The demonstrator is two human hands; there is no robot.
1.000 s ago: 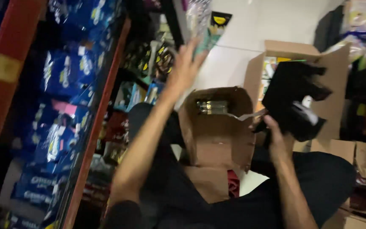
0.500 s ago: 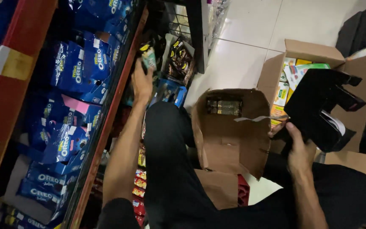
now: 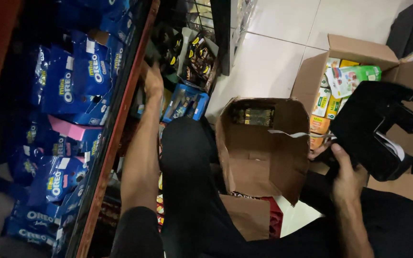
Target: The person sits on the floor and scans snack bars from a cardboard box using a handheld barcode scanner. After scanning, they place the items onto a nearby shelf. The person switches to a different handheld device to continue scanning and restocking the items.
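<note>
Two bare hands work in a shop aisle, seen from above by a person seated on the floor in dark trousers. Far left of the frame, a red-edged shelf [image 3: 115,138] runs from bottom to top, and blue snack packets [image 3: 68,86] crowd the space left of it. Just right of that edge, the left hand [image 3: 153,82] reaches up into the upper-centre shelf space among dark yellow-marked packs [image 3: 198,59], with blue boxes [image 3: 185,102] just below; its fingers are lost in shadow, so whether it grasps anything cannot be told. At centre, an open brown carton [image 3: 264,148] rests between the knees, nearly emptied, with a short row of dark packs [image 3: 253,116] lying crosswise at its far end. Those packs lie up and to the left of the right hand and down and to the right of the left hand, roughly between the two. Right of centre, the right hand [image 3: 345,174] is clenched round a black handheld device [image 3: 374,129], its long axis slanting toward the upper right. Behind it, at upper right, a second carton [image 3: 354,50] holds green and yellow packs [image 3: 347,79].
</note>
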